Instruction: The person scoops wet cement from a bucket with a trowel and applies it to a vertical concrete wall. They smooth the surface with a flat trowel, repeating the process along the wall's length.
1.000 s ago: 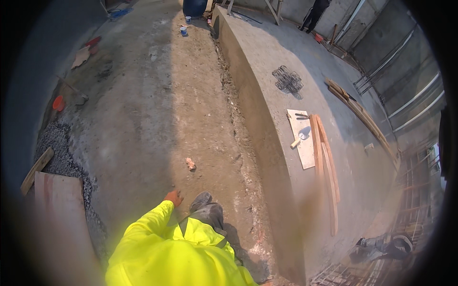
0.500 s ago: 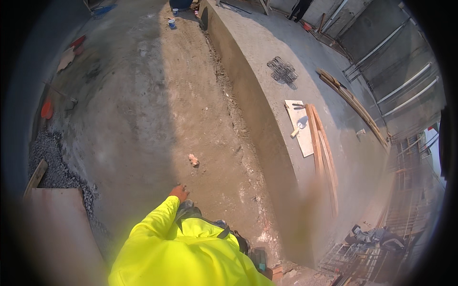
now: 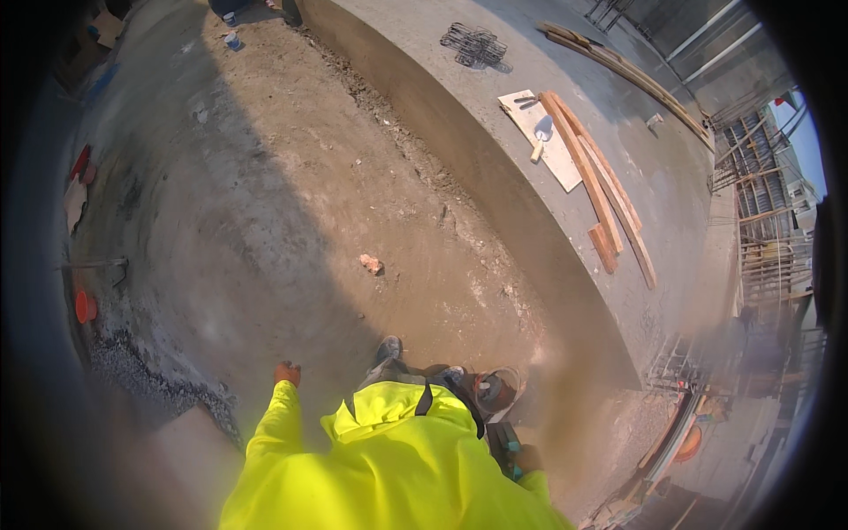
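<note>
My left hand (image 3: 287, 373) hangs to the left of my body over the grey ground, its fingers curled together with nothing visible in them. Low on my right side, my right hand (image 3: 527, 458) is closed against a dark, boxy tool with teal parts (image 3: 504, 444); its exact kind is unclear. Just beyond that tool stands a round bucket-like container (image 3: 496, 391), partly hidden by my body. A dark shoe (image 3: 389, 348) of mine is on the ground ahead. Farther on lies a broken reddish lump (image 3: 371, 264).
Along the right runs a raised concrete ledge (image 3: 459, 132). It bears a pale board (image 3: 552, 146), a trowel (image 3: 541, 137), timber strips (image 3: 601, 177) and bent steel bars (image 3: 475, 44). At left are gravel (image 3: 146, 375) and an orange bucket (image 3: 86, 306).
The view has turned and moved forward. My left hand has swung out to the left, away from my body, its fingers more curled. My right hand and the round container have come into view.
</note>
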{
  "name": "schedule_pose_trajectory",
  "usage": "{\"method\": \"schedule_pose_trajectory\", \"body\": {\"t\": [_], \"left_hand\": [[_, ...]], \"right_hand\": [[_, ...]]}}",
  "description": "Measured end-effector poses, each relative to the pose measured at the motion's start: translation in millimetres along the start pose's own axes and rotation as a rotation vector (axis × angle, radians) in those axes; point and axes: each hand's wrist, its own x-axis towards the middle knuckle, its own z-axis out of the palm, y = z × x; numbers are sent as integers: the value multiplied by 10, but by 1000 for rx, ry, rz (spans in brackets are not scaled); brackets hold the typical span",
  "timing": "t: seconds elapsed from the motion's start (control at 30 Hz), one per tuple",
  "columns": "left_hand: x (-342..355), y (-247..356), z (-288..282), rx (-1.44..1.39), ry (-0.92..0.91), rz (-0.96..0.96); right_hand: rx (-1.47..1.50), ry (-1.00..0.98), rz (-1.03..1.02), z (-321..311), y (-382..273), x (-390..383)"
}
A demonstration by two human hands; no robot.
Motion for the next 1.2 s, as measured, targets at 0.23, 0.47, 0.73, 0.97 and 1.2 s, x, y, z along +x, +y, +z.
{"method": "schedule_pose_trajectory", "body": {"t": [0.23, 0.47, 0.73, 0.97, 1.2], "left_hand": [[425, 535, 773, -58, -85, 302], [-284, 1915, 1379, -114, -350, 378], [-91, 2085, 2512, -28, -399, 268], [-260, 2455, 4799, 462, -383, 492], [-2420, 3011, 9393, 1038, -422, 853]], "right_hand": [[275, 29, 132, -87, 133, -196], [57, 461, 140, 390, 1612, 345], [552, -43, 564, 932, 2829, 426], [439, -23, 417, 1688, 4345, 1201], [749, -81, 471, 1575, 5698, 2592]]}}
